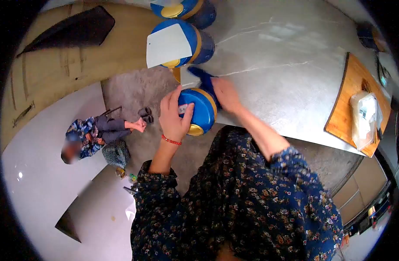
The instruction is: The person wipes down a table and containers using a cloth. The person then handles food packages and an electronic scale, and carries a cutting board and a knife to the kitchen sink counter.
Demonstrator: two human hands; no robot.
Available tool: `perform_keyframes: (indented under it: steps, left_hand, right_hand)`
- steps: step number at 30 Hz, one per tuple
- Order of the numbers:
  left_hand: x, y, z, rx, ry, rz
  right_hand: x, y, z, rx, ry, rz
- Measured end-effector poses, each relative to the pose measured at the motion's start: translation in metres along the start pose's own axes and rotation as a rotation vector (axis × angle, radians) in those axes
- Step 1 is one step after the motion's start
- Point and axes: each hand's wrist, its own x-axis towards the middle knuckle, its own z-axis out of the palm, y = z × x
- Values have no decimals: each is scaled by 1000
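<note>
My left hand (175, 114), with a red bead bracelet at the wrist, holds a blue canister (201, 108) with gold trim by its top, near the table's edge. A small pale label shows on the canister between thumb and fingers. My right hand (225, 93) is on the far side of the canister, its fingers closed on a dark blue cloth (203, 77) that lies against the canister's side. A similar canister (204, 47) stands just beyond, with a white card (168, 45) on its top.
Another blue canister (201, 15) stands at the top. On the grey table (286, 82), a wooden board (349, 98) at the right bears a clear plastic container (364, 117). A seated person (91, 135) is at the left, beside dark shoes (145, 114) on the floor.
</note>
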Motion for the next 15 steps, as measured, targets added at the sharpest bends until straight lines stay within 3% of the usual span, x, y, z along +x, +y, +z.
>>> perform_keyframes:
  steps: [2,3,4,6,7,8,9,10,12,15]
  left_hand:
    - [0,0,3,7,34,-32]
    - [-1,0,5,-5,51,-59]
    - [-2,1,7,-18,68,-86]
    - [-6,16,17,-71,161,-190]
    - [-9,26,22,-99,208,-240]
    - [-10,38,22,-163,182,-335]
    - [-13,45,29,-190,188,-354]
    - [-17,51,39,-217,192,-377]
    - [-25,71,42,-271,72,-394]
    - [-15,87,10,40,-208,-99]
  right_hand:
    - [-45,10,40,45,441,40]
    - [-60,4,52,247,441,161]
    - [-59,0,74,244,583,296]
    - [-51,14,70,294,517,412]
    - [-46,19,35,341,310,390]
    - [-49,15,18,-44,421,23]
    - [-28,14,-11,-7,178,142]
    - [-19,40,-20,-239,277,-225]
    - [17,36,-63,-436,67,-221]
    - [42,30,-100,34,-170,113]
